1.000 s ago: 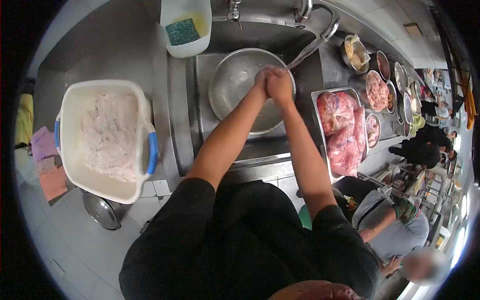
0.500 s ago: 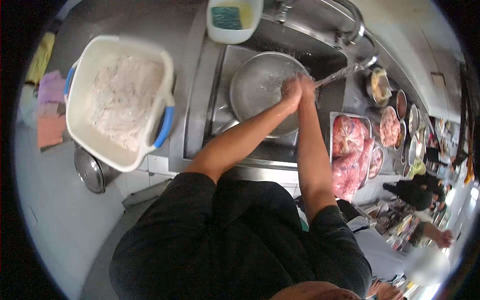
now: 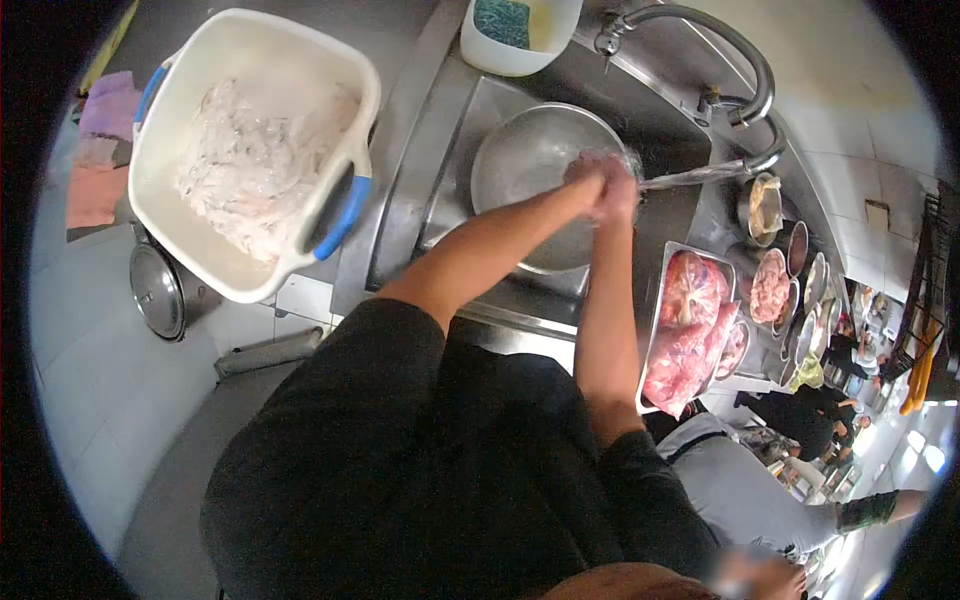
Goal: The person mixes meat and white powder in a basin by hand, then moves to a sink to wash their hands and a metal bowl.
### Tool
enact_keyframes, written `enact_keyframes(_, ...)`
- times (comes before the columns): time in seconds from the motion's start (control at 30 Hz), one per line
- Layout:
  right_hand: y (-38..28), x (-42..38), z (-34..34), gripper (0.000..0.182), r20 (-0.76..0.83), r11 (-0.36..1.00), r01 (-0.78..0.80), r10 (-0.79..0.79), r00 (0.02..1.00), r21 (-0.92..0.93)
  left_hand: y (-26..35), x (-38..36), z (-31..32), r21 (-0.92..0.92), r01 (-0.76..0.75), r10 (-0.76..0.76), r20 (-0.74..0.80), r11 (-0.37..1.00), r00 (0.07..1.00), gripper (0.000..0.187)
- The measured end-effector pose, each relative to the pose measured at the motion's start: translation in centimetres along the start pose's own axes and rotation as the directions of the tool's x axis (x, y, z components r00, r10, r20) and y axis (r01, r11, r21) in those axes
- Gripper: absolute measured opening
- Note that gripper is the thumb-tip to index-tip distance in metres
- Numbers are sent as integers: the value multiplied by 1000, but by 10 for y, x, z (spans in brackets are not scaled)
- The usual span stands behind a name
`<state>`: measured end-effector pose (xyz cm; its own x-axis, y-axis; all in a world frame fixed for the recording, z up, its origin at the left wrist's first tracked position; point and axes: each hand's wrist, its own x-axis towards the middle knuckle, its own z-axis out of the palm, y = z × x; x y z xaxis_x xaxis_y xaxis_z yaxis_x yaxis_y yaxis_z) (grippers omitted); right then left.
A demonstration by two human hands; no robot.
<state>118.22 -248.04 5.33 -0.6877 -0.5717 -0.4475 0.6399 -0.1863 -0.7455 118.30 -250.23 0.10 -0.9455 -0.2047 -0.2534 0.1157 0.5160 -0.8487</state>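
Over the metal bowl (image 3: 520, 150) in the sink, my left hand (image 3: 588, 178) and my right hand (image 3: 619, 196) are pressed together. A stream of water (image 3: 690, 178) from the faucet (image 3: 765, 160) runs onto them, with splashes around. Motion and overlap smear the fingers, so I cannot make out whether they are open or closed, and no held object shows. The wide round bowl sits in the sink basin (image 3: 665, 135), some water in its bottom.
Left, a white tub (image 3: 150, 200) with blue handles holds pale, wet, strip-like food (image 3: 255, 170). A white container (image 3: 515, 62) with a green scouring pad (image 3: 502, 22) stands behind. Right are a tray of bagged red meat (image 3: 690, 320), several bowls, and a person in grey (image 3: 740, 480).
My hands stay together under the water, moving slightly against each other. The view has shifted, showing more of the faucet and moving the white tub upward. The nearby person's arm has moved.
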Motion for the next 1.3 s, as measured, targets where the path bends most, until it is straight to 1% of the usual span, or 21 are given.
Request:
enact_keyframes(0.03,8,-14,2,31,6,995,-8,9,1000,-103,15,9,-3,66,-47,46,12,997,999,35)
enact_keyframes(0.07,-5,-65,62,30,-167,939,150,-209,964,-308,20,5,5,-437,-4,-32,-73,900,997,34)
enact_keyframes(0.13,-7,-95,72,28,73,611,301,-369,927,-732,14,-19,26,-995,-49,-248,-69,86,966,32)
enact_keyframes(0.2,1,-113,74,29,353,191,455,-405,844,-870,-21,-47,16,-927,-102,-524,112,-362,844,16)
enact_keyframes(0.3,1,-142,87,35,393,17,403,-184,901,-915,-69,-74,11,-990,-120,-520,-68,-67,852,32)
enact_keyframes(0.33,-11,-133,90,38,436,6,439,-100,894,-899,-69,-78,17,-953,-57,-732,-267,298,627,32)
enact_keyframes(0.43,-4,-50,21,39,606,-597,354,-293,740,-720,-17,-46,6,-973,-212,-754,-69,-95,653,40)
enact_keyframes(0.47,-4,-22,0,39,659,-696,316,-297,691,-645,-54,-84,-4,-899,-101,-453,115,-426,884,37)
enact_keyframes(0.5,-12,-4,-12,39,684,-702,354,-259,682,-618,-61,-96,-2,-881,-88,-367,102,-466,924,37)
enact_keyframes(0.57,-35,15,-8,41,200,-311,157,-114,973,-937,-65,-107,0,-839,-55,-197,64,-542,978,36)
enact_keyframes(0.63,-30,23,-22,42,185,-126,180,-30,982,-976,-67,-105,-1,-830,-31,-145,60,-556,988,33)
enact_keyframes(0.67,-18,22,-37,41,405,-145,388,-111,908,-910,-68,-101,-1,-828,-10,-137,81,-560,987,32)
enact_keyframes(0.73,-21,-28,14,37,373,-37,376,-257,892,-926,-72,-99,-2,-816,45,-128,145,-577,981,30)
enact_keyframes(0.87,-22,-109,48,34,734,-545,586,-82,674,-599,-106,-102,-11,-828,154,-112,251,-539,961,25)
enact_keyframes(0.9,-29,-136,74,33,657,-246,617,-131,743,-747,-114,-99,-14,-849,157,-119,249,-505,961,24)
enact_keyframes(0.93,-33,-165,104,32,565,83,579,-144,812,-811,-69,-57,0,-966,-111,-213,-61,-235,975,21)
enact_keyframes(0.97,-33,-179,121,31,469,403,474,-120,875,-782,-75,-47,2,-953,-66,-208,-3,-297,978,20)
enact_keyframes(1.07,-24,-185,129,31,380,304,491,-357,853,-817,-29,16,0,-822,168,-268,360,-544,894,16)
enact_keyframes(1.17,-28,-116,94,30,449,111,568,-498,742,-815,-44,-9,-6,-861,8,-364,223,-509,904,21)
enact_keyframes(1.23,-32,-97,98,26,34,747,331,-383,923,-576,-48,-21,-10,-790,52,-298,290,-611,910,27)
enact_keyframes(1.3,-37,-70,100,21,-46,945,151,-172,984,-288,-66,-22,0,-703,118,-219,369,-701,903,33)
